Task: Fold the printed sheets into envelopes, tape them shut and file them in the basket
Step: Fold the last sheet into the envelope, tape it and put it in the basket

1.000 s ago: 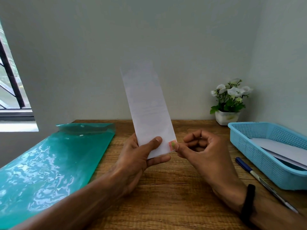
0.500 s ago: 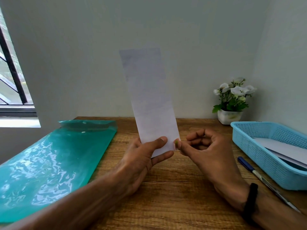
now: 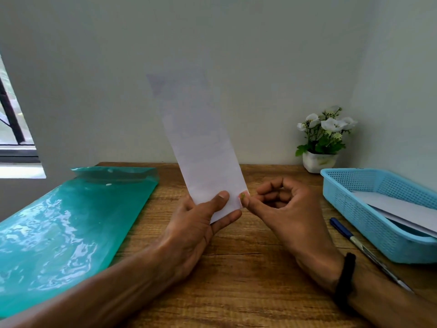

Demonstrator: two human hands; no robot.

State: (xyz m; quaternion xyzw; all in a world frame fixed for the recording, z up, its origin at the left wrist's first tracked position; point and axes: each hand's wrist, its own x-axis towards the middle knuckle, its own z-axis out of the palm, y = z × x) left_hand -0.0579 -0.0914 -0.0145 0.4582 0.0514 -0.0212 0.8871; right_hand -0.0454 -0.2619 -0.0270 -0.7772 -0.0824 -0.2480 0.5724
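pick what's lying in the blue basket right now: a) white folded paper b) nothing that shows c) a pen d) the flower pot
a: white folded paper lies inside the basket; the pen lies on the desk in front of the basket, and the flower pot stands behind it.

- Bare wooden desk point(image 3: 236, 268) lies open between and in front of both forearms.
- Left side: green plastic folder point(image 3: 71, 228) lies flat over the desk from the wall to the near edge.
- Right side: blue basket point(image 3: 350, 204) stands by the wall; a pen point(image 3: 361, 247) lies just beside it.
- Rear right corner: flower pot point(image 3: 319, 162) stands against the wall.
- Centre: the folded sheet point(image 3: 208, 166), held upright, blocks the way to the wall.
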